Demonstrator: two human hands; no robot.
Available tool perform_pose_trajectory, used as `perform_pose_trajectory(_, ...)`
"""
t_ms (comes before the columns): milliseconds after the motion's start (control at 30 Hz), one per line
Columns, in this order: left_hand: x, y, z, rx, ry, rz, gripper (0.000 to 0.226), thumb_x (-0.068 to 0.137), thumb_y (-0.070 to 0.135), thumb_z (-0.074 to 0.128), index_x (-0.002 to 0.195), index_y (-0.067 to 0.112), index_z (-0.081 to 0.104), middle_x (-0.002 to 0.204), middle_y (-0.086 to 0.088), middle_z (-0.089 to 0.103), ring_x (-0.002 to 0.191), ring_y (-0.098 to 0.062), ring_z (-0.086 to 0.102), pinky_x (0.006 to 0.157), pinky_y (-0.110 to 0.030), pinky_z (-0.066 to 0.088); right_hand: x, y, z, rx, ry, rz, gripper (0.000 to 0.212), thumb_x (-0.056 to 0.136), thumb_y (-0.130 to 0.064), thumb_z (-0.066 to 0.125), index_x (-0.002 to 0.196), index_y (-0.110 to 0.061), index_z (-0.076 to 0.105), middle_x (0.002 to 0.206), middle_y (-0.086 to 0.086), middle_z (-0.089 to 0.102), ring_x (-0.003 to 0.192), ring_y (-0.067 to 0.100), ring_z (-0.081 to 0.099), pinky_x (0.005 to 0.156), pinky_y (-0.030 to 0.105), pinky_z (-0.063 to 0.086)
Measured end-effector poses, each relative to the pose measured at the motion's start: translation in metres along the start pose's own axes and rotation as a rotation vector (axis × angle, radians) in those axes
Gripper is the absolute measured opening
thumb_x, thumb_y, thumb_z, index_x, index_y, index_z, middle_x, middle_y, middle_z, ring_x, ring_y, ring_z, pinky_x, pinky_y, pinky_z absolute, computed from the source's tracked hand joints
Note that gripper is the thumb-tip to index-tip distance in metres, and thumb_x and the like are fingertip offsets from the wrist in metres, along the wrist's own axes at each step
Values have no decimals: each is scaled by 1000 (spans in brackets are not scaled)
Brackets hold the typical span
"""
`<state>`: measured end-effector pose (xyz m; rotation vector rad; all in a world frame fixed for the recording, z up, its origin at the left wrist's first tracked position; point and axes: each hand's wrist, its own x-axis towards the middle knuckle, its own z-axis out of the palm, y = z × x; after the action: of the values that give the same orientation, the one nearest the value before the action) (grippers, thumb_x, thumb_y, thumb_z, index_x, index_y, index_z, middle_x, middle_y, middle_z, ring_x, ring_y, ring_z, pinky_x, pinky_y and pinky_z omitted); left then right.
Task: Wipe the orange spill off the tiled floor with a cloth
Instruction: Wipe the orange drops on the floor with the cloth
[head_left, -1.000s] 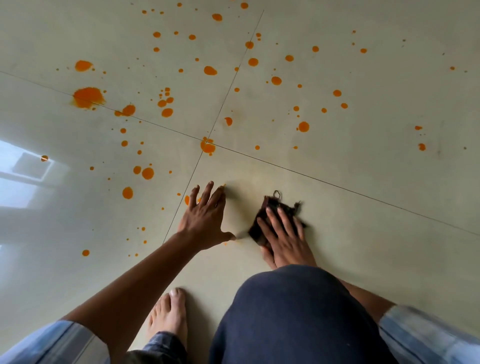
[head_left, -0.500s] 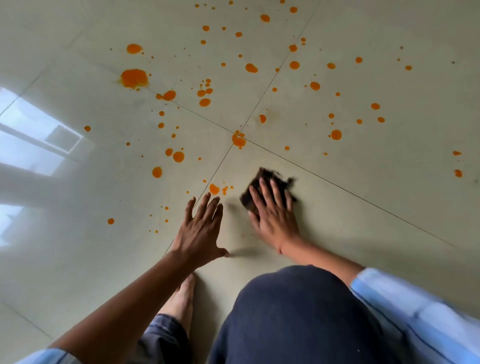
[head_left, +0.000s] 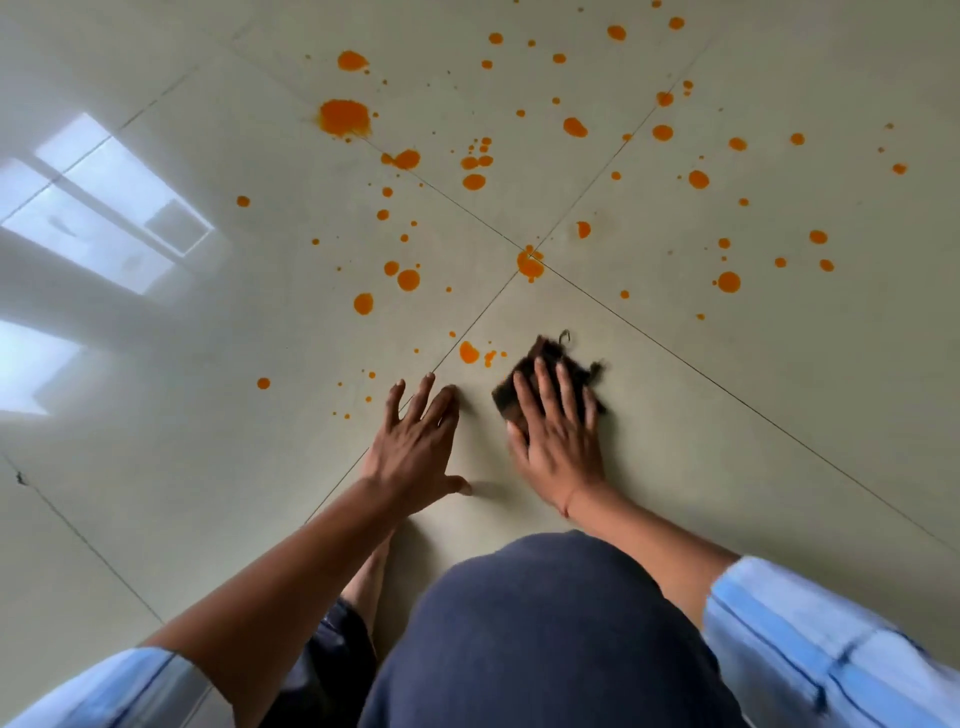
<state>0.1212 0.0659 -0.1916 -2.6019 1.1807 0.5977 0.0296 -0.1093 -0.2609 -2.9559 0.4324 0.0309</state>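
A dark brown cloth lies on the pale tiled floor, and my right hand presses it flat with straight, spread fingers. My left hand rests open on the floor just left of it, fingers spread. Orange spill drops dot the tiles ahead: the nearest drop sits just left of the cloth, one blot covers the tile joint crossing, and the biggest blot is far to the upper left.
My bent knee in dark trousers fills the bottom middle, with a bare foot beside it. A bright window reflection glares on the tiles at left. Grout lines cross ahead of the hands.
My right hand has pushed the cloth away from my knee toward the drops, then a little rightward. The left hand stays planted. The view has swung, bringing more of the spill into sight.
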Motion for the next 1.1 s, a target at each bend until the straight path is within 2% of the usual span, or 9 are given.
perform_pose_trajectory(133,-16,-5,5,-26,3,-19,106,76,72,56,152,10,18,162,-7,1,148,-29,-13,114,-51,-15,-92,-14,10,-43,-62,-134,68,92,-52,43,152,-24,27,160,7,20,144,29,27,111,52,23)
perform_pose_trajectory(233,-13,-12,5,-27,26,-34,117,67,77,61,152,10,18,162,-9,-4,148,-29,-8,113,-49,-15,2,-33,2,25,-49,-154,63,89,-48,42,147,-23,38,158,8,28,144,30,27,112,52,19)
perform_pose_trajectory(300,-9,-20,6,-18,66,-53,123,61,76,66,152,9,19,162,-10,-3,149,-31,-4,115,-51,-10,61,-37,-7,14,-63,-23,63,90,-48,36,147,-21,39,157,8,29,145,30,24,113,52,15)
perform_pose_trajectory(367,-7,-27,3,-4,67,-98,126,59,73,71,152,8,17,162,-12,-5,148,-32,-5,116,-52,-6,52,-37,-1,45,-35,9,63,91,-48,35,148,-21,36,159,8,25,147,29,18,114,53,15)
perform_pose_trajectory(500,0,-34,-5,4,-3,-171,138,58,75,70,153,7,-4,158,-13,-22,146,-32,-19,115,-51,-11,-33,-19,-4,60,-58,-151,64,90,-46,38,149,-22,35,160,7,22,147,29,20,110,57,25)
perform_pose_trajectory(667,3,-40,5,-96,-17,-259,148,49,77,72,152,9,-11,157,-11,-26,145,-30,-23,116,-51,-10,95,-63,-2,41,-57,-61,65,88,-48,37,147,-22,38,159,8,26,146,30,20,112,53,16)
perform_pose_trajectory(867,-8,-50,10,-165,-17,-340,140,59,77,68,151,10,-13,156,-12,-28,145,-31,-24,114,-50,-13,15,-35,-4,28,-120,-340,68,86,-46,40,150,-25,31,160,6,23,147,28,20,111,56,23)
perform_pose_trajectory(1033,-17,-75,16,-173,8,-404,142,56,79,67,151,10,-12,159,-11,-22,146,-31,-19,116,-50,-9,109,-94,3,47,-65,-78,68,85,-46,39,148,-21,35,159,9,25,147,30,20,114,54,16)
perform_pose_trajectory(1100,-23,-86,16,-165,23,-412,141,58,76,69,151,10,-13,159,-11,-21,146,-31,-18,116,-50,-9,80,-104,10,28,-75,-200,67,87,-45,39,150,-21,32,160,8,22,148,29,17,115,54,16)
